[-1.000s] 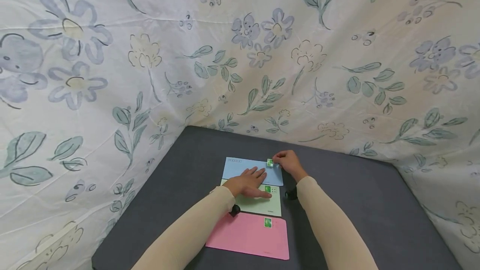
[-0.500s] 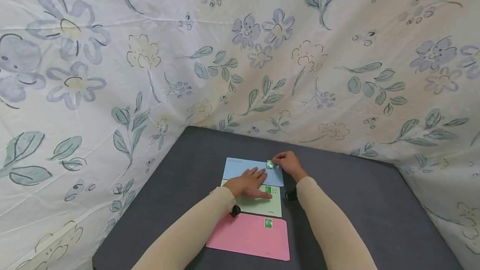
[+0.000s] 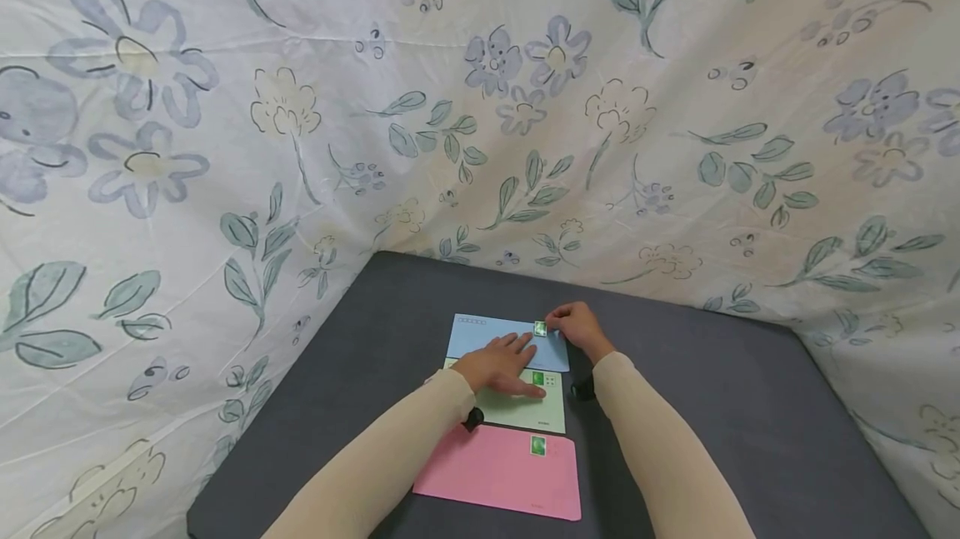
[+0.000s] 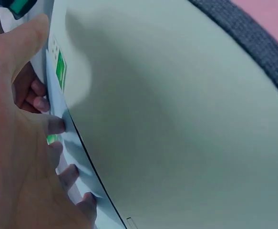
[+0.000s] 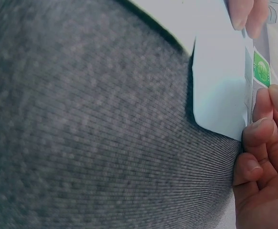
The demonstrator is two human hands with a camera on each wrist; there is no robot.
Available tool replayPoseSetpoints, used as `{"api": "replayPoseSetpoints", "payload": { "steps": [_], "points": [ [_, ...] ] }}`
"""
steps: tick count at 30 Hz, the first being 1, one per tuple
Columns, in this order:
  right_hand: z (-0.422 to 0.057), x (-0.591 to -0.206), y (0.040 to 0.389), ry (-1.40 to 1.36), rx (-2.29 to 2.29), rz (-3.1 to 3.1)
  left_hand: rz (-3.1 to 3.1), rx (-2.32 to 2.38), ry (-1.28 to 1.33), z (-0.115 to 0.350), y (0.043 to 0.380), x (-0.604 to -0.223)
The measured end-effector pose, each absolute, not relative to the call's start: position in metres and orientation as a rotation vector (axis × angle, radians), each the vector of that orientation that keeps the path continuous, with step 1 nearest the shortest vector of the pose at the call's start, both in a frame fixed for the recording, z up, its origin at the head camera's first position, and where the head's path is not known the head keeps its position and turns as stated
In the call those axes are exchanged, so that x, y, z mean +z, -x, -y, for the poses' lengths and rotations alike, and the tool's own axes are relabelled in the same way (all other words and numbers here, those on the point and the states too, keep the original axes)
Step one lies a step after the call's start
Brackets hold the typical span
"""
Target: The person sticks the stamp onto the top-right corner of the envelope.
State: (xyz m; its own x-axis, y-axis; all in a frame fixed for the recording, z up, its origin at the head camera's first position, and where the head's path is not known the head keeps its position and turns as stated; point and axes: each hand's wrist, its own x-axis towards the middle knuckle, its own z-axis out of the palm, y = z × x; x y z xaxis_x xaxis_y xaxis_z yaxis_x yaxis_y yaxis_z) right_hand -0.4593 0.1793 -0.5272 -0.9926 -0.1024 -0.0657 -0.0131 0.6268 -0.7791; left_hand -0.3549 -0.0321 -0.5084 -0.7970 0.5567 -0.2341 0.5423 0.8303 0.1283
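Note:
My right hand (image 3: pixel 577 329) pinches a small green postage stamp (image 3: pixel 541 328) by its edge, thumb against index finger. The stamp (image 5: pixel 261 68) is over the top right corner of a light blue envelope (image 3: pixel 474 339); in the right wrist view it is tilted up. My left hand (image 3: pixel 501 368) lies flat, fingers spread on the blue envelope and thumb stretched over a pale green envelope (image 3: pixel 517 414). That green envelope bears a green stamp (image 3: pixel 538 377), close by the left thumb. Nearest to me lies a pink envelope (image 3: pixel 491 472), with another green stamp (image 3: pixel 538 446) at its top right.
The three envelopes lie in a column on a dark grey table (image 3: pixel 720 406). A floral cloth (image 3: pixel 525 106) hangs behind the table and along its sides. Black wrist devices (image 3: pixel 582 389) sit at both cuffs.
Both hands keep their places, the right one still pinching the stamp at the blue envelope's corner. The head view has shifted very slightly.

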Motion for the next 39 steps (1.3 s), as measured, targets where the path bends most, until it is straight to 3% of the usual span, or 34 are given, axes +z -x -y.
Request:
{"api": "replayPoseSetpoints", "payload": {
  "steps": [39],
  "points": [
    [-0.169,-0.521,0.451,0.116,-1.198,-2.798,-2.786,0.016,-0.814,0.026,0.356,-0.502]
  ]
}}
